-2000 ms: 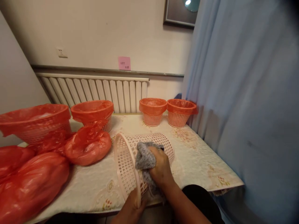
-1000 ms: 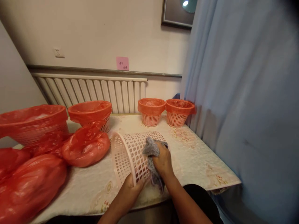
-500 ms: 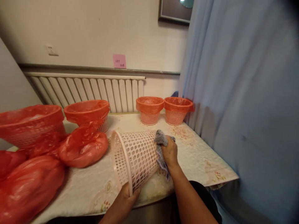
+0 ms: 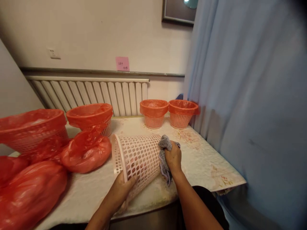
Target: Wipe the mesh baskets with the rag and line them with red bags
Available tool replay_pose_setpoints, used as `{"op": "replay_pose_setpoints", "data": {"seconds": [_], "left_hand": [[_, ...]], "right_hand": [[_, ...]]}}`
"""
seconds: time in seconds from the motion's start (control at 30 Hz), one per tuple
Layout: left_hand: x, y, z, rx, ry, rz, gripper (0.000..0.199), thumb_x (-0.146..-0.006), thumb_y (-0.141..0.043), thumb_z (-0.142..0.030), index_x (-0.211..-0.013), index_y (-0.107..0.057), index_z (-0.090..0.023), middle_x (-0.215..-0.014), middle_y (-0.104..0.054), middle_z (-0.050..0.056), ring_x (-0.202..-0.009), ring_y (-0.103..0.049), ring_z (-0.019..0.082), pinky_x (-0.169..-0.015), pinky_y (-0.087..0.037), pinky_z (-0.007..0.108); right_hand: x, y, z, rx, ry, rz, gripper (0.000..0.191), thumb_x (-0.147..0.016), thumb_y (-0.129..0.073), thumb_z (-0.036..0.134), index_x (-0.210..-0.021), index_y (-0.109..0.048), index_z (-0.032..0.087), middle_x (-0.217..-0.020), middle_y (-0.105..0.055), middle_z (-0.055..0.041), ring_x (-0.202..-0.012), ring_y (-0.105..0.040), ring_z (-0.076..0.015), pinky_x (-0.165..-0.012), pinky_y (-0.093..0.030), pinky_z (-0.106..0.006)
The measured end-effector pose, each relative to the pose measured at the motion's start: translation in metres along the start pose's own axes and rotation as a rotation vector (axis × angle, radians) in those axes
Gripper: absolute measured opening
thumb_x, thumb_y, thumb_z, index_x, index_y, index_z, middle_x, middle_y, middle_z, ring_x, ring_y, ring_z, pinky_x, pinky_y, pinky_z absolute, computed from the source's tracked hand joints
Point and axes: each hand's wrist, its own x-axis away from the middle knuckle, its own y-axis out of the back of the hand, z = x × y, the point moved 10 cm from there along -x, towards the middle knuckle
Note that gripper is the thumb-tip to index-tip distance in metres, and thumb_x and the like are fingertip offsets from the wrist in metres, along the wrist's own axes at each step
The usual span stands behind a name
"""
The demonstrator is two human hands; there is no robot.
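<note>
Centrally: one pale pink mesh basket (image 4: pixel 144 153), unlined, on its side over the near part of the table (image 4: pixel 203 163), mouth to the left. Left hand (image 4: pixel 118 191): gripping its rim, thumb on the mesh. Right hand (image 4: pixel 174 156): closed on a grey cloth (image 4: pixel 163 155) at the base end. Degree of wiping done or left: cannot be told; no liner on this basket. Beyond, far right: two upright baskets (image 4: pixel 154 110) (image 4: pixel 183 109), red-lined. Far left: two more baskets (image 4: pixel 90 116) (image 4: pixel 31 127), likewise lined. Left: red bags (image 4: pixel 86 151), limiting movement. Open room: right of the right hand, towards the curtain (image 4: pixel 235 95). Near edge: just below the basket, little margin.
</note>
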Motion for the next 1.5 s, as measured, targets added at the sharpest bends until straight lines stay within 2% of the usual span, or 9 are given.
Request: {"op": "replay_pose_setpoints", "data": {"seconds": [0.23, 0.33, 0.43, 0.63, 0.77, 1.03, 1.33, 1.4, 1.5], "left_hand": [[0.005, -0.019, 0.018, -0.162, -0.068, 0.085, 0.036, -0.078, -0.063, -0.03, -0.11, -0.069, -0.015, -0.112, -0.073, 0.01, -0.11, -0.064, 0.031, -0.106, -0.042, 0.047], [0.009, -0.017, 0.026, -0.259, -0.073, 0.081, 0.028, -0.076, -0.063, -0.027, -0.1, -0.073, -0.016, -0.101, -0.076, 0.009, -0.11, -0.063, 0.033, -0.107, -0.04, 0.049], [0.015, -0.013, 0.033, -0.267, -0.068, 0.063, 0.035, -0.079, -0.062, -0.033, -0.11, -0.07, -0.017, -0.116, -0.071, 0.01, -0.121, -0.056, 0.033, -0.111, -0.035, 0.049], [0.029, -0.02, 0.063, -0.301, 0.021, 0.168, 0.042, -0.082, -0.061, -0.036, -0.12, -0.066, -0.02, -0.131, -0.063, 0.01, -0.128, -0.05, 0.031, -0.116, -0.026, 0.05], [0.031, -0.022, 0.058, -0.23, 0.021, 0.22, 0.045, -0.077, -0.068, -0.036, -0.12, -0.066, -0.021, -0.132, -0.063, 0.01, -0.132, -0.047, 0.032, -0.116, -0.027, 0.048], [-0.001, 0.002, -0.006, 0.09, -0.001, -0.028, 0.057, -0.08, -0.064, -0.039, -0.13, -0.054, -0.012, -0.129, -0.064, 0.014, -0.125, -0.055, 0.03, -0.109, -0.038, 0.045], [0.011, -0.016, 0.025, -0.249, -0.019, 0.019, 0.032, -0.069, -0.061, -0.018, -0.099, -0.072, -0.015, -0.107, -0.074, 0.009, -0.111, -0.062, 0.034, -0.11, -0.035, 0.051], [0.013, -0.017, 0.031, -0.294, -0.02, 0.033, 0.033, -0.071, -0.059, -0.019, -0.101, -0.072, -0.015, -0.108, -0.074, 0.01, -0.111, -0.061, 0.035, -0.111, -0.033, 0.052], [0.017, -0.018, 0.033, -0.295, -0.044, 0.057, 0.038, -0.081, -0.056, -0.031, -0.113, -0.069, -0.015, -0.123, -0.068, 0.012, -0.122, -0.055, 0.033, -0.112, -0.033, 0.05]], "right_hand": [[0.072, -0.01, 0.106, -0.271, 0.377, 0.189, 0.027, -0.075, -0.051, 0.022, -0.097, -0.065, 0.019, -0.083, -0.064, -0.0059, -0.08, -0.057, -0.0219, -0.074, -0.043, -0.03], [0.092, -0.011, 0.13, -0.237, 0.531, 0.226, 0.026, -0.075, -0.053, 0.026, -0.096, -0.065, 0.019, -0.078, -0.062, -0.0061, -0.075, -0.055, -0.0228, -0.071, -0.043, -0.031], [0.07, -0.011, 0.109, -0.246, 0.463, 0.21, 0.027, -0.079, -0.048, 0.02, -0.099, -0.065, 0.02, -0.085, -0.065, -0.006, -0.082, -0.058, -0.0216, -0.076, -0.043, -0.03], [-0.006, 0.006, 0.003, -0.006, 0.073, 0.025, 0.025, -0.079, -0.047, 0.016, -0.095, -0.065, 0.02, -0.09, -0.068, -0.0058, -0.085, -0.059, -0.0211, -0.073, -0.04, -0.028], [-0.02, 0.018, -0.034, 0.206, -0.073, -0.034, 0.02, -0.084, -0.046, 0.022, -0.09, -0.065, 0.018, -0.082, -0.068, -0.0072, -0.078, -0.058, -0.0215, -0.067, -0.034, -0.028], [0.002, -0.002, 0.006, 0.047, 0.064, 0.042, 0.025, -0.08, -0.045, 0.016, -0.095, -0.065, 0.018, -0.091, -0.068, -0.0076, -0.086, -0.058, -0.0219, -0.074, -0.038, -0.029], [0.09, -0.007, 0.12, -0.235, 0.51, 0.208, 0.026, -0.077, -0.053, 0.027, -0.099, -0.065, 0.019, -0.084, -0.064, -0.0064, -0.079, -0.058, -0.0221, -0.073, -0.044, -0.031], [0.093, -0.005, 0.126, -0.229, 0.558, 0.188, 0.027, -0.079, -0.051, 0.028, -0.1, -0.066, 0.019, -0.082, -0.064, -0.0069, -0.077, -0.057, -0.0226, -0.072, -0.044, -0.032], [0.065, -0.007, 0.1, -0.243, 0.455, 0.16, 0.029, -0.081, -0.046, 0.02, -0.101, -0.066, 0.019, -0.085, -0.066, -0.0066, -0.08, -0.058, -0.021, -0.074, -0.044, -0.03]]}}
